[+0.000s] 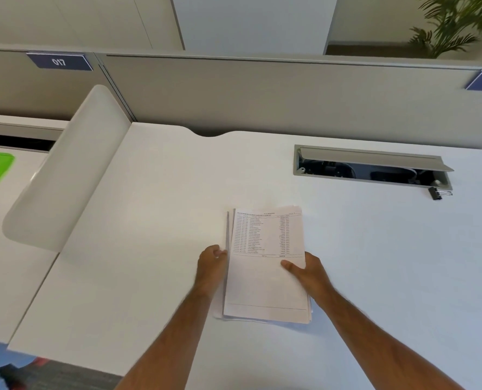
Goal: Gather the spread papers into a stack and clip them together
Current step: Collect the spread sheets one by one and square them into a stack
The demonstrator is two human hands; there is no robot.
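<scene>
Already the papers [266, 266] sit as one rough stack on the white table [149, 220], toward its near edge and about midway between its left and right edges. The left hand [211, 266] presses its curled fingers against the stack's left edge; the right hand [307, 273] grips the right edge, thumb on the top sheet and fingers apparently beneath. So both hands are closed on the paper, the left more pushing than pinching.

The sheets are not yet flush: several edges fan out along the left side and at the near left corner. The step in hand appears to be squaring the stack. To do it well, the person would likely loosen the hold slightly, let the sheets slide, and tap the long edge and then a short edge on the table until the stragglers drop into line. Squeezing hard too soon would lock the misalignment in.

The binder clip [438, 192] lies well apart, toward the far right corner of the table, just beside the open cable tray [372, 167]. One hand should keep the squared stack pinched while the other reaches for it, or the sheets may slip again.
</scene>
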